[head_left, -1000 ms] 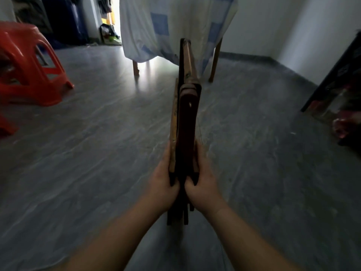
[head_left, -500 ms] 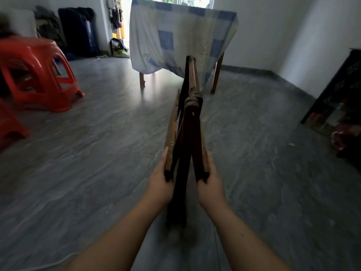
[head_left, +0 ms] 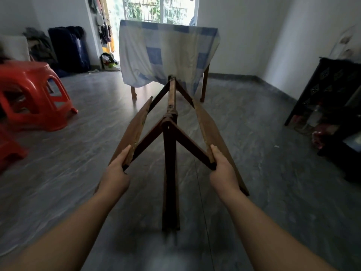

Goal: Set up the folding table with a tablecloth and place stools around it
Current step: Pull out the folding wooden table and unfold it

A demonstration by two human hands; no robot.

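We saw daylight pour through the barred window [head_left: 156, 8] at the far end, blown out to near white, while the room stayed dim. It glared off the grey floor [head_left: 254, 133], and a soft shadow pooled by us. The red stool [head_left: 33, 96] and both frame edges were smeared and bowed by the wide lens.

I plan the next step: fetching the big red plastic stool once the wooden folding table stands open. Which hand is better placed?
Left. The red plastic stool stands on the person's left side, nearer the left hand. The right hand would have to cross the brown wooden folding table. Both hands now grip its leaves.
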